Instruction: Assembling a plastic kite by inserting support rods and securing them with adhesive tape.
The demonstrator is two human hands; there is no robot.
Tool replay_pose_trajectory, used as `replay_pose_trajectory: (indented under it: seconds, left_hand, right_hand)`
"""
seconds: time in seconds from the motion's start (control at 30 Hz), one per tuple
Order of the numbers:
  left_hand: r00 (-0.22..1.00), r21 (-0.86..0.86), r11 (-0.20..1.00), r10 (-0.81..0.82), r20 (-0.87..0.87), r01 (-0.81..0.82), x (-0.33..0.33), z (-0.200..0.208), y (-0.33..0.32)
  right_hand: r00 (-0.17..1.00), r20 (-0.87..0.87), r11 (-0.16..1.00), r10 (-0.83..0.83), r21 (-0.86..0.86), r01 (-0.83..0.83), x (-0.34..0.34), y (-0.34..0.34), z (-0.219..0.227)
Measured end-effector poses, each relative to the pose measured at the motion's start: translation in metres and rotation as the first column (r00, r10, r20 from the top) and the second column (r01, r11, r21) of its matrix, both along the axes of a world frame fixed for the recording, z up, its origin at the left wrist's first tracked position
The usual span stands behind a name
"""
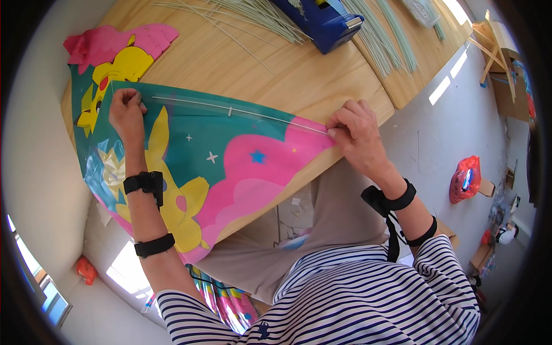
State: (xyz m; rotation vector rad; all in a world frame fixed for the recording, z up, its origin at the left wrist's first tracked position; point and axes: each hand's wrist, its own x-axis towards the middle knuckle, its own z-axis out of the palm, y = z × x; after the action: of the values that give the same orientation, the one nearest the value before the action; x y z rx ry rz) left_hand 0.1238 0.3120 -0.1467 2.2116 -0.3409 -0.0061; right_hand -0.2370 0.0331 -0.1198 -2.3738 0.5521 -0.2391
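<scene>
A thin plastic kite sail point(192, 150), printed in green, pink and yellow, is spread over the wooden table and hangs past its near edge. Along its far edge runs a slim white rod point(259, 113) with a small white clip-like piece point(230, 111) partway along. My right hand point(357, 133) pinches the rod's right end at the sail's pink corner. Toward the other end, my left hand point(127, 112) rests over the green area with fingers curled together; what they hold, if anything, is hidden.
A blue tape dispenser point(329, 26) stands at the far side of the wooden table point(287, 75). Loose thin rods point(253, 16) and more bundles point(382, 40) lie around it. A folded pink-and-yellow printed part point(123, 54) is at the far left. On the floor to the right sits a red bag point(464, 179).
</scene>
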Motion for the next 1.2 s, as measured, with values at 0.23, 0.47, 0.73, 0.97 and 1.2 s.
replay_pose_trajectory:
  seconds: [0.23, 0.47, 0.73, 0.97, 1.2]
  left_hand:
    - [1.0, -0.002, 1.0, 0.011, -0.013, -0.011, 0.001, -0.001, 0.0]
    - [1.0, -0.023, 1.0, 0.014, -0.001, -0.014, -0.002, 0.0, 0.0]
    - [0.998, -0.032, 0.998, 0.05, -0.031, -0.051, -0.006, 0.006, -0.005]
    - [0.996, -0.087, 0.994, 0.064, -0.06, -0.069, -0.008, 0.014, -0.003]
    - [0.996, -0.156, 0.986, 0.053, -0.072, -0.064, -0.009, 0.023, -0.003]
  right_hand:
    - [1.0, 0.005, 0.988, -0.029, 0.154, 0.028, -0.002, -0.007, 0.002]
    - [0.993, 0.096, 0.96, -0.066, 0.277, 0.037, 0.04, 0.008, 0.033]
    - [0.988, 0.141, 0.953, 0.061, 0.287, -0.1, 0.114, 0.054, 0.006]
    - [0.989, 0.129, 0.982, 0.069, 0.164, -0.09, 0.115, 0.065, -0.021]
    - [0.976, 0.19, 0.991, 0.11, 0.059, -0.123, 0.112, 0.068, -0.025]
